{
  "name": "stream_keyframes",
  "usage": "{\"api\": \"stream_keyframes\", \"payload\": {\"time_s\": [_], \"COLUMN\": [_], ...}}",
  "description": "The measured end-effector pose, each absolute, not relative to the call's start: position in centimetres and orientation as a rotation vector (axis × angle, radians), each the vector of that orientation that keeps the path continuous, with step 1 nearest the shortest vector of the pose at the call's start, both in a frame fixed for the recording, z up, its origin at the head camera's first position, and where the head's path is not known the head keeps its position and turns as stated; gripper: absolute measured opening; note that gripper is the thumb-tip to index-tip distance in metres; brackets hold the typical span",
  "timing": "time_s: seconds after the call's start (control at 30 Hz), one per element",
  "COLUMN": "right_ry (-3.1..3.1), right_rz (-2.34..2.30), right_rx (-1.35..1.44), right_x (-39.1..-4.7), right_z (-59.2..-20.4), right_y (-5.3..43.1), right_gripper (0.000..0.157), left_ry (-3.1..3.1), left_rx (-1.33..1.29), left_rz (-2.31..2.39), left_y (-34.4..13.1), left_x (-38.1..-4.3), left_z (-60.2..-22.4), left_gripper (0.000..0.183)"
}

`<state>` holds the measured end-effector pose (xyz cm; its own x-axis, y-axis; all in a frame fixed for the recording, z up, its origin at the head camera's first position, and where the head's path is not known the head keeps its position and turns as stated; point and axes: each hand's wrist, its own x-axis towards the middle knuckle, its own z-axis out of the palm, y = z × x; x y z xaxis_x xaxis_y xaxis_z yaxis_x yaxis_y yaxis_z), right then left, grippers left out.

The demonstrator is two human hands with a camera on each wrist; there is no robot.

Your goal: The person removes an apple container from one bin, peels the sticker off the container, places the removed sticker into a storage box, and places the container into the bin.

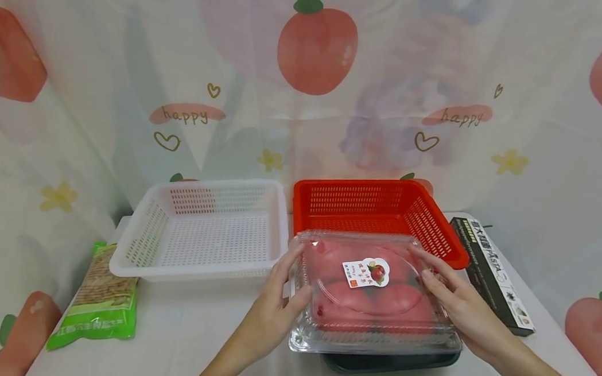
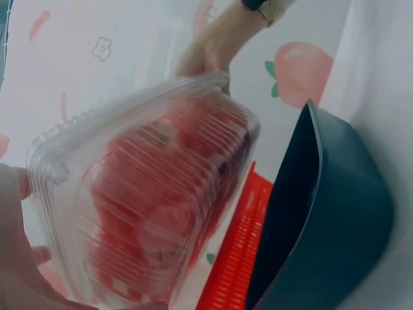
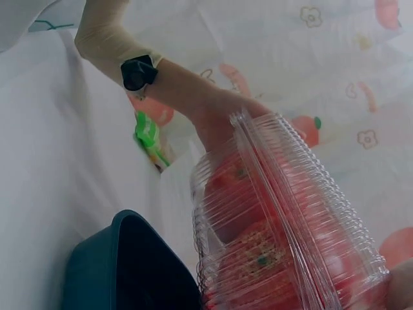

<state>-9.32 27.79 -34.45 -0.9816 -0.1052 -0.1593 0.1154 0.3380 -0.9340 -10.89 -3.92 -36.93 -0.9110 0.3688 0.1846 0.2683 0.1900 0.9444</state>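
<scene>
Evidently, the clear plastic box [image 1: 370,301] with red fruits [image 3: 261,261] inside is the thing in hand. I would judge it rather heavy for such a thin wall, because the fruits look big and lie close together. The plastic itself is probably light and a little springy, so a hard squeeze could bend it and perhaps bruise the fruits. It is also shiny, therefore likely slippery; the rim and the ridged sides seem the best places to take hold, with the weight shared by both sides.

The box is between the two hands. The left hand [image 1: 279,304] holds its left side, with the thumb on the near part and the fingers farther along the edge; the right hand [image 1: 458,302] holds the opposite side, its fingers reaching over the lid. Thus each grip is occupied with one side of the box.

Below is the dark green bin [image 2: 352,194]; the box is raised above it, and not inside. Behind stands the red basket [image 1: 430,226], partly covered by the box in the head view, and next to it, on the left of the tabletop [image 1: 200,320], the white basket [image 1: 192,269].
</scene>
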Motion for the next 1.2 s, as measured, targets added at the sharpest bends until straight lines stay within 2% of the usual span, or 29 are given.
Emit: {"api": "stream_keyframes", "payload": {"time_s": [0.13, 0.7, 1.2], "right_ry": [2.393, 2.240, 2.145], "right_rz": [-1.730, -1.748, -1.706], "right_rx": [-0.018, -0.026, -0.185], "right_x": [-9.3, -8.6, -8.9], "right_z": [-34.4, -33.8, -34.7], "right_y": [26.8, 22.6, 20.0], "right_gripper": [0.053, 0.051, 0.053], "left_ry": [2.393, 2.413, 2.380], "left_rx": [0.551, 0.492, 0.365], "left_rz": [1.833, 1.849, 1.885], "left_y": [-4.4, -9.2, -12.6], "left_x": [-10.5, -8.9, -7.8], "left_z": [-36.7, -36.4, -36.9], "left_gripper": [0.061, 0.051, 0.050]}}
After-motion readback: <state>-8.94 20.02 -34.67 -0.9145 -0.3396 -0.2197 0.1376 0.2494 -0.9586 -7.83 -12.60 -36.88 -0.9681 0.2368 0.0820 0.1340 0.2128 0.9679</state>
